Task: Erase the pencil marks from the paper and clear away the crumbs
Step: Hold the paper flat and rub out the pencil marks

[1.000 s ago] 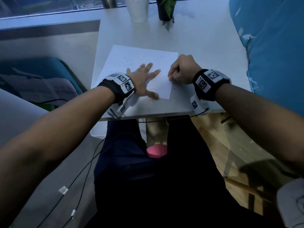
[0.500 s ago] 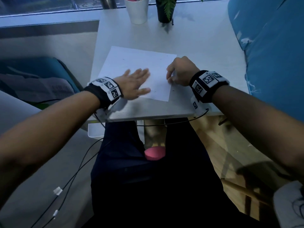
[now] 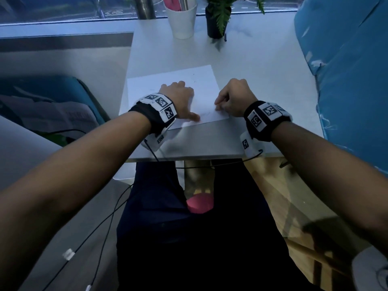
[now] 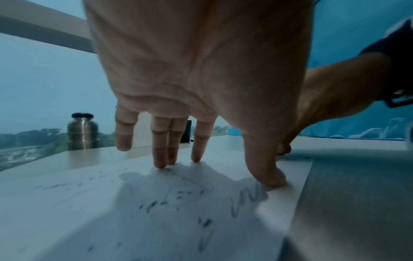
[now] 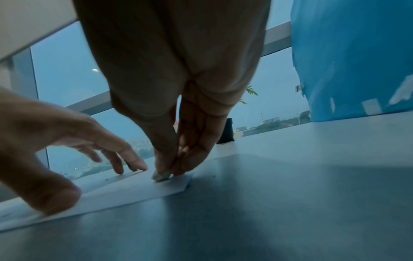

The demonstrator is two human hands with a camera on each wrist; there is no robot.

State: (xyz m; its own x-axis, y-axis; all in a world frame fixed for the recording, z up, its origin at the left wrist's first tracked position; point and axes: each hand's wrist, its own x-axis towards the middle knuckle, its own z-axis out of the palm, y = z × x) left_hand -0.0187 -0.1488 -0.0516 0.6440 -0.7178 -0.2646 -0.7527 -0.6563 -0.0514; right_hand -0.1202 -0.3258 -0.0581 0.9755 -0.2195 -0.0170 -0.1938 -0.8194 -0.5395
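A white sheet of paper (image 3: pixel 201 85) lies near the front edge of the white table (image 3: pixel 262 66). My left hand (image 3: pixel 178 99) presses on it with straight fingertips (image 4: pixel 159 164) and the thumb. Grey pencil marks (image 4: pixel 243 199) and dark eraser crumbs (image 4: pixel 156 204) show on the sheet under and in front of that hand. At the paper's right edge my right hand (image 3: pixel 233 97) pinches a small pale eraser (image 5: pixel 161 176) between thumb and fingers, its tip touching the sheet.
A white cup (image 3: pixel 182 19), a dark plant pot (image 3: pixel 216 24) and a steel bottle (image 4: pixel 82 131) stand at the table's far edge. A blue cushion (image 3: pixel 346 70) borders the right side. The table's front edge (image 3: pixel 199 157) lies just behind both wrists.
My left hand slid left and back across the sheet, then came to rest nearer the front edge. The paper has turned slightly under it. The right hand stayed at the paper's right edge.
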